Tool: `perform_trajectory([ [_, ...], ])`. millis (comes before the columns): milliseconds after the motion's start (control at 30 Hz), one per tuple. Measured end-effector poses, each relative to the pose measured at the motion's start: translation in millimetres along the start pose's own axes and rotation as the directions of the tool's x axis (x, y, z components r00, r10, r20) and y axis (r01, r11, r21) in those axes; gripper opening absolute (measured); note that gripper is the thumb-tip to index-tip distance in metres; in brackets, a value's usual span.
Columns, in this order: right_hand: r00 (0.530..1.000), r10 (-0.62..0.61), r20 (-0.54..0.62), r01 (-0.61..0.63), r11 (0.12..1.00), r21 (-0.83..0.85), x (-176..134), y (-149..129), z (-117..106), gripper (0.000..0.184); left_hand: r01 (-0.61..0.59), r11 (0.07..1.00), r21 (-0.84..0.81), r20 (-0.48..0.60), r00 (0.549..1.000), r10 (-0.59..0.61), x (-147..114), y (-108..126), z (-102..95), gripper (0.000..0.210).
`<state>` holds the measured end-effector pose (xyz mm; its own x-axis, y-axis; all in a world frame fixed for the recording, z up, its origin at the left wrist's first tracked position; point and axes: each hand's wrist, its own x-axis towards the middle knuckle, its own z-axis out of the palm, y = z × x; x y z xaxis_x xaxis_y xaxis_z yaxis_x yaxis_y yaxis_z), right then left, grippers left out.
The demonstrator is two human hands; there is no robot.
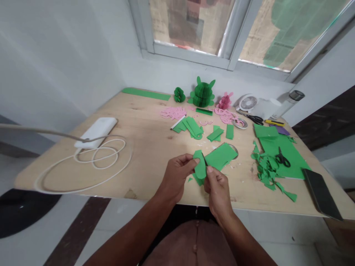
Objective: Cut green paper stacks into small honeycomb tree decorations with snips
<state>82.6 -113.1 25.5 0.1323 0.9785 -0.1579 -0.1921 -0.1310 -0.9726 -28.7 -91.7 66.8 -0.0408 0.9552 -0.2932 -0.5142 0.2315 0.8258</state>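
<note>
Above the table's front edge, my left hand (177,171) is closed, thumb on top, around a green paper piece (200,168) with a rounded lower end. My right hand (219,184) pinches at the right edge of the same piece, fingers curled. A thin dark sliver shows there between the paper and my right thumb; I cannot make out what it is. Just beyond my hands a larger green paper sheet (222,156) lies partly over a ring-shaped roll (235,150). More green paper shows beneath the held piece.
Green strips (192,126), pink scraps (174,112) and green paper figures (203,94) lie farther back. Right are black scissors (283,158), green scraps (267,168), a dark phone-like slab (323,194) and a white fan (247,102). A white power bank (97,132) with a looped cable is left.
</note>
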Motion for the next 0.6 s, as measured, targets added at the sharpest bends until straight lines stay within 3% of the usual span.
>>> perform_trajectory([
  [300, 0.999, -0.001, 0.048, 0.001, 1.000, 0.009, 3.6, -0.6, -5.1, 0.045, 0.043, 0.994, 0.100, 0.073, 0.996, -0.050, 0.7, 5.6, -4.6, 0.015],
  [600, 0.999, 0.004, 0.037, -0.005, 1.000, 0.029, 1.0, -0.2, -3.1, 0.048, 0.053, 0.995, 0.088, 0.111, 0.992, -0.063, 0.4, 7.2, -6.7, 0.014],
])
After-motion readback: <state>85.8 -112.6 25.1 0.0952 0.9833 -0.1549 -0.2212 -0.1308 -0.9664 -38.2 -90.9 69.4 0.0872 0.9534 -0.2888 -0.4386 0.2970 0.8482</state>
